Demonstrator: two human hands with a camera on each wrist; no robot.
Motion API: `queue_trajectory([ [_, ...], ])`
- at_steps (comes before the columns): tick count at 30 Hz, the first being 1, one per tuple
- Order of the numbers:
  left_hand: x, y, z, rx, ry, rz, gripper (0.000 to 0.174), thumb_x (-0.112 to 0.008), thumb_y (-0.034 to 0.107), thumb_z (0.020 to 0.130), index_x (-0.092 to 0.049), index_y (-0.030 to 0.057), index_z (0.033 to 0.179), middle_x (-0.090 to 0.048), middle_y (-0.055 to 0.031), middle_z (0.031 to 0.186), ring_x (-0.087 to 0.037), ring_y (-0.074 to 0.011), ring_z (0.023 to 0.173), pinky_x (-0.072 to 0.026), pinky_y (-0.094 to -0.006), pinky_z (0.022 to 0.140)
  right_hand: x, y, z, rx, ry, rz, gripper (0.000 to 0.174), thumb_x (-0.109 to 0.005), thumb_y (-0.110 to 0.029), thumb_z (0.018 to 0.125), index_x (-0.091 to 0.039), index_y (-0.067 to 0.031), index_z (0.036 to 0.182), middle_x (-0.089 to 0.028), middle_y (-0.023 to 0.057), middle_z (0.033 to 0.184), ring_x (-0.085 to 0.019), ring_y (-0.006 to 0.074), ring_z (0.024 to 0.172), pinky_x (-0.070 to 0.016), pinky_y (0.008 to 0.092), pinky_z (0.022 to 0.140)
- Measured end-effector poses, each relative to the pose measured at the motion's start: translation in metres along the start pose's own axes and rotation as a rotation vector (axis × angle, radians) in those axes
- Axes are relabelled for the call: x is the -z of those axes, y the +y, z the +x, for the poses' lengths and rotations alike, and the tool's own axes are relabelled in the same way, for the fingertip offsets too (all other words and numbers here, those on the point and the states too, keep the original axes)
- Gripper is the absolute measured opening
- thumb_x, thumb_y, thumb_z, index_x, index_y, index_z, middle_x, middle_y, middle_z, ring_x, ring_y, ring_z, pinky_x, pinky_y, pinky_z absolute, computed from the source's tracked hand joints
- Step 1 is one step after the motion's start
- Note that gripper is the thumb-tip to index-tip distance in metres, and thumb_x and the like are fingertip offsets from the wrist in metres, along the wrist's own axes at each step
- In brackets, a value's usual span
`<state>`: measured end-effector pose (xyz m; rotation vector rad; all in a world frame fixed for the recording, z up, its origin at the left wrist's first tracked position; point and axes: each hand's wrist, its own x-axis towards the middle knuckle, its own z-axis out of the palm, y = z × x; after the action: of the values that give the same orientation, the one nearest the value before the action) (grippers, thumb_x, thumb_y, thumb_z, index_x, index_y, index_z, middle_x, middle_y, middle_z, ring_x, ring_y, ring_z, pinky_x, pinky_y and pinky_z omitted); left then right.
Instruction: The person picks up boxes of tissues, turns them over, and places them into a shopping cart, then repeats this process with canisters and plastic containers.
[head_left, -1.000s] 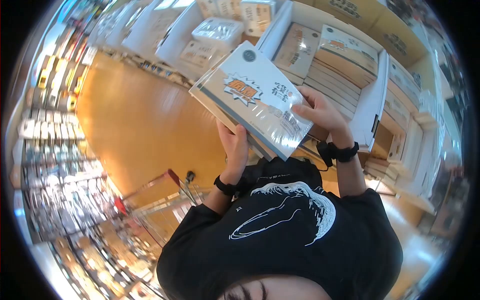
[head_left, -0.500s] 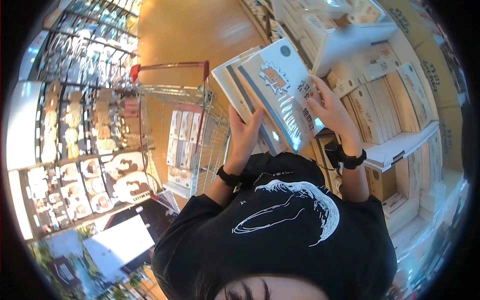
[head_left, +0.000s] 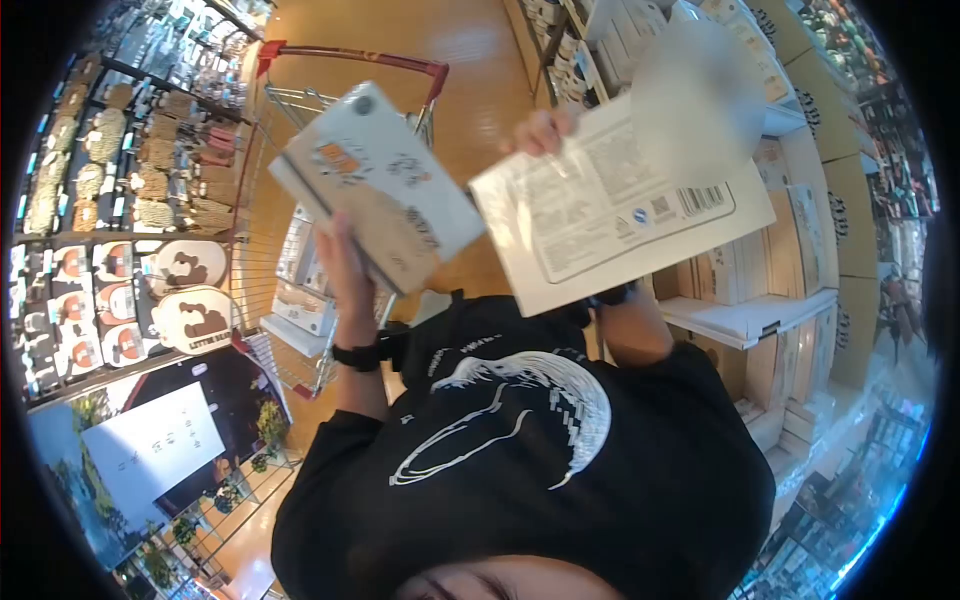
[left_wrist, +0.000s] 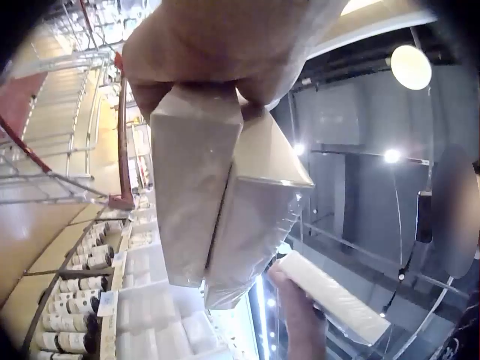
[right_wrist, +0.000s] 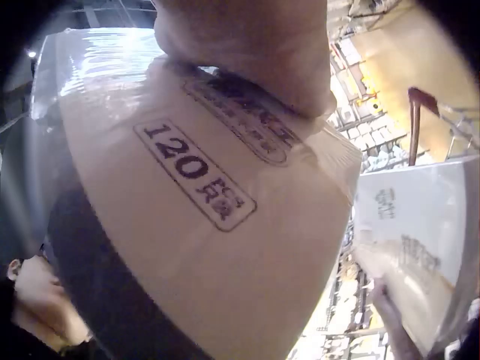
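Observation:
My left hand (head_left: 345, 270) grips two flat, film-wrapped boxes (head_left: 385, 185), white and beige with an orange burst logo. In the left wrist view the two boxes (left_wrist: 195, 172) hang side by side from the fingers. Up and to the right, my right hand (head_left: 543, 132) pinches a third such box (head_left: 620, 235) by its far edge. Its back, with printed text and a barcode, faces up in the head view. From the right wrist, the front of that box (right_wrist: 180, 225) reads "120 PCS".
A shopping cart (head_left: 440, 80) with a red handle stands at left, with boxes (head_left: 300, 250) inside. At right are white shelf trays (head_left: 735, 322) of similar boxes. A rack of wooden boards (head_left: 190, 318) and hanging goods lines the left side.
The view has turned toward the cart. Both hands held the boxes together before; now the right hand holds one apart, back up, while the left hand has moved left with two.

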<state>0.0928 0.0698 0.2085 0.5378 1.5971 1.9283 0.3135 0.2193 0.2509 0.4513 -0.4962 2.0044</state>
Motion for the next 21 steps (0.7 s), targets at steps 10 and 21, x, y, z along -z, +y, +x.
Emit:
queue_trajectory([
  [10,0.123,0.037,0.049,0.034,0.007,-0.137,0.037,-0.049,0.020,0.093,-0.045,-0.0022,0.122,-0.056,-0.0125,0.113,-0.057,-0.0180,0.100,-0.0478,-0.0307,0.085,0.003,0.169,0.062,-0.127,-0.306,0.067,0.029,-0.058,-0.040,0.090,-0.052,-0.0155,0.103,-0.047,-0.0020,0.089,-0.047,0.0151,0.094,-0.0316,0.0439,0.103],
  [21,0.221,0.050,0.071,-0.176,0.299,0.179,0.038,-0.060,0.015,0.086,-0.046,-0.0006,0.119,-0.056,-0.0095,0.105,-0.053,-0.0147,0.093,-0.0445,-0.0290,0.083,0.016,0.258,0.059,-0.489,0.128,-0.393,0.038,-0.049,-0.035,0.095,-0.054,-0.0012,0.111,-0.056,0.0070,0.097,-0.053,0.0173,0.094,-0.0407,0.0321,0.093],
])
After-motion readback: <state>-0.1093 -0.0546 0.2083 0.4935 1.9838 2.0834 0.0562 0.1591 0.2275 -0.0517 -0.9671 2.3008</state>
